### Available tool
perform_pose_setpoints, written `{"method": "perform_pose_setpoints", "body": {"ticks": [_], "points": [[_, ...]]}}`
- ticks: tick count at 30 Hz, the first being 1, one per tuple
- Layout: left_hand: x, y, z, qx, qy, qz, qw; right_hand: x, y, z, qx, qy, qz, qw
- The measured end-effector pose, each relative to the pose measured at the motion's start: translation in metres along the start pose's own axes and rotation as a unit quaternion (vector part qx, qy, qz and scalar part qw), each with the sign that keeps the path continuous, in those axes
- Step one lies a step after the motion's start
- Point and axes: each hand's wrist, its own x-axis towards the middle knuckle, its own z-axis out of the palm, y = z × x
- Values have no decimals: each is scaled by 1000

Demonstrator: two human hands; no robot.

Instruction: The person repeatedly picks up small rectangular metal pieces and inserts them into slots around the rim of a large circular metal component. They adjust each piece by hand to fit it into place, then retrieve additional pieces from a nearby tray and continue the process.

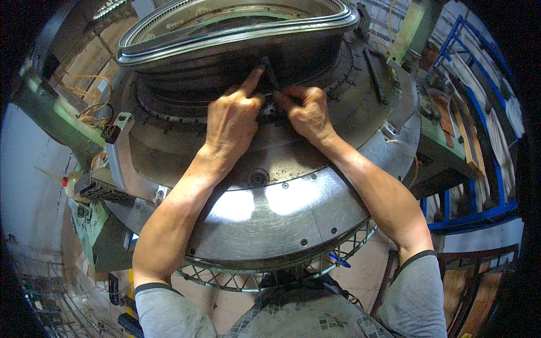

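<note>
Both hands meet at the dark wall (225,70) below a silver ring (236,44) on a large round machine. My right hand (307,112) pinches the lower end of a thin dark flat strip (269,72) between thumb and bent forefinger. Beside it, my left hand (232,121) stretches its forefinger up to the strip's upper part. The other left fingers are curled near the toothed base ring (217,115), and whatever they hold is hidden. Both wrists hover above the machine's broad dark plate (293,147).
A polished metal rim (265,225) curves between me and the plate. On the plate's right side lies a dark rod (376,76). Green frame posts (67,127) flank the machine. At right stands a blue rack (479,217) with white rolls. Brackets (121,152) stick up at left.
</note>
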Motion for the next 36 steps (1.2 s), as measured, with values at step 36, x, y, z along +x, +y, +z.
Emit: {"method": "perform_pose_setpoints", "body": {"ticks": [36], "points": [[1, 1, -1, -18, -3, 7, 1000, 0, -1, 1, -2, 0, 35, 999]]}}
